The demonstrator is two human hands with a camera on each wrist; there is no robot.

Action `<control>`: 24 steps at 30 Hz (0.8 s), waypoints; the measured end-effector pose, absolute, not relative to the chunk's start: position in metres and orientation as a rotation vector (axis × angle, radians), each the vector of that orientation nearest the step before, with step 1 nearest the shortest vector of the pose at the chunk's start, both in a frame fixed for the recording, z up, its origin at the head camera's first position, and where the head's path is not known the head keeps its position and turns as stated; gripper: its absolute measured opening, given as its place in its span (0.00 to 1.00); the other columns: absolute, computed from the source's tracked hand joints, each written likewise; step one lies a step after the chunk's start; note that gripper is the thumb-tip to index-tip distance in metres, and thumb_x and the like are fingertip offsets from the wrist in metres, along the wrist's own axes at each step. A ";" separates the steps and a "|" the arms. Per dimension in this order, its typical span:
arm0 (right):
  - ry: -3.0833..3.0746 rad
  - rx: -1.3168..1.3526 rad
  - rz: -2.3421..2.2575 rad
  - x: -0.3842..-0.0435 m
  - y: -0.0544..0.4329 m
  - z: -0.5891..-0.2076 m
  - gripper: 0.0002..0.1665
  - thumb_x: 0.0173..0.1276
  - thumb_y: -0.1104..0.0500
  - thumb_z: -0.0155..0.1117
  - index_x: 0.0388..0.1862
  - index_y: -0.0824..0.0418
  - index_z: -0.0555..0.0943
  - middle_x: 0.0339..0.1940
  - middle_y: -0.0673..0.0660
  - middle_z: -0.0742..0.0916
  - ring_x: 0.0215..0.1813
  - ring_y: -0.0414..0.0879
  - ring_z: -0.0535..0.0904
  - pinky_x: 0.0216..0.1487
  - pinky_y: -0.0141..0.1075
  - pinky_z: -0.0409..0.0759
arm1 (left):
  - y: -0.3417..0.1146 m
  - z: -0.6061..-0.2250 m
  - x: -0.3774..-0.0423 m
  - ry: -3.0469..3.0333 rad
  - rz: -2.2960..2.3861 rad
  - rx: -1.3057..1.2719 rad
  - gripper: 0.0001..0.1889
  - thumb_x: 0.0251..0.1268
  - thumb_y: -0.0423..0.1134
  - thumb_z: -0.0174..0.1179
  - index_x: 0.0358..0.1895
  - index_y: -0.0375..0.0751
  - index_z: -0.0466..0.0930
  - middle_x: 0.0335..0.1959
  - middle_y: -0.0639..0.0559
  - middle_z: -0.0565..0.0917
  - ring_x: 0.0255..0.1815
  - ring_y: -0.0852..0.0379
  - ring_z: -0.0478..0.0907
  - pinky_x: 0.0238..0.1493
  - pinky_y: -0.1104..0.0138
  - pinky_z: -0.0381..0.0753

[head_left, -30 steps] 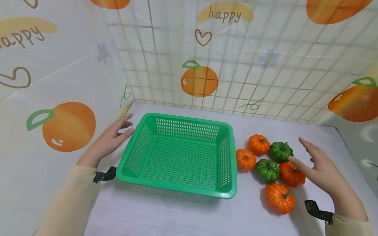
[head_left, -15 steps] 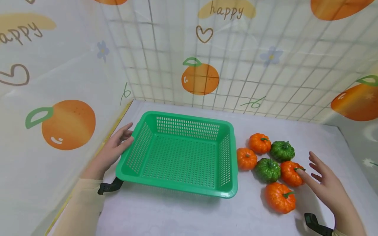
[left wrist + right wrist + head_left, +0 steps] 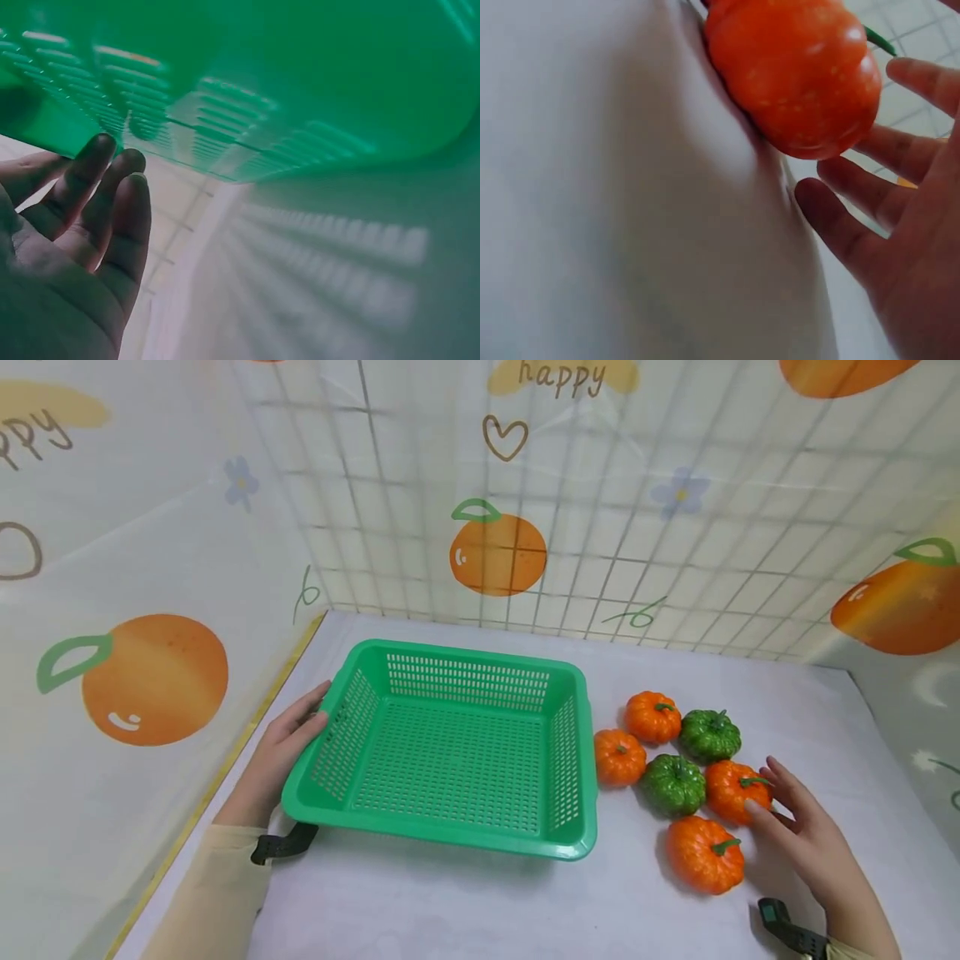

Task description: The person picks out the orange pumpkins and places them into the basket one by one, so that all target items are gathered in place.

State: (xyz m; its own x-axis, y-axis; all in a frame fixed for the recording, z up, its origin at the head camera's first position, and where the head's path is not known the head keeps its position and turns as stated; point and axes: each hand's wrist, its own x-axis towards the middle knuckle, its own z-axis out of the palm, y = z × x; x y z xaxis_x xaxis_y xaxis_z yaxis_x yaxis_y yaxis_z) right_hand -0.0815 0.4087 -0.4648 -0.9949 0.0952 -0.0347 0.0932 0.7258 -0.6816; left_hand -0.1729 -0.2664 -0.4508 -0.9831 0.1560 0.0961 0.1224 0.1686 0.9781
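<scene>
A green plastic basket with slotted walls stands on the table with nothing in it. At its left rim is my left hand, thumb on the edge; in the left wrist view its fingers reach out to the slotted outer wall. My right hand is at the right side of an orange mini pumpkin, thumb and fingers spread around it. Seen from the right wrist, the fingertips lie right at the pumpkin's lower side, with the thumb near its green stem.
Close around that pumpkin sit two green pumpkins and more orange ones. Another orange pumpkin lies nearer the front. A patterned sheet over a wire grid closes the back of the white table.
My left hand has come down onto the basket's left rim. My right hand has lowered and moved in beside the orange pumpkin. Basket and pumpkins stay in place; the view shifts slightly.
</scene>
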 end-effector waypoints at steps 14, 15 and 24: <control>-3.034 -0.276 1.163 -0.088 0.401 -0.470 0.60 0.64 0.35 0.66 0.82 0.57 0.47 0.73 0.78 0.61 0.63 0.75 0.66 0.55 0.68 0.69 | -0.262 -0.453 -0.173 2.289 2.084 0.283 0.28 0.80 0.46 0.48 0.78 0.50 0.57 0.78 0.53 0.56 0.78 0.55 0.48 0.63 0.78 0.62; -3.036 -0.286 1.154 -0.088 0.401 -0.470 0.60 0.63 0.34 0.66 0.82 0.57 0.47 0.72 0.78 0.61 0.62 0.75 0.66 0.55 0.68 0.68 | -0.262 -0.453 -0.173 2.285 2.089 0.287 0.28 0.80 0.46 0.48 0.78 0.49 0.57 0.79 0.53 0.56 0.78 0.55 0.48 0.63 0.78 0.62; -2.999 -0.366 1.131 -0.086 0.402 -0.468 0.61 0.63 0.33 0.67 0.82 0.58 0.49 0.71 0.78 0.63 0.62 0.75 0.67 0.54 0.68 0.70 | -0.262 -0.454 -0.173 2.244 2.113 0.290 0.27 0.80 0.46 0.48 0.78 0.51 0.57 0.79 0.55 0.55 0.78 0.56 0.46 0.63 0.79 0.61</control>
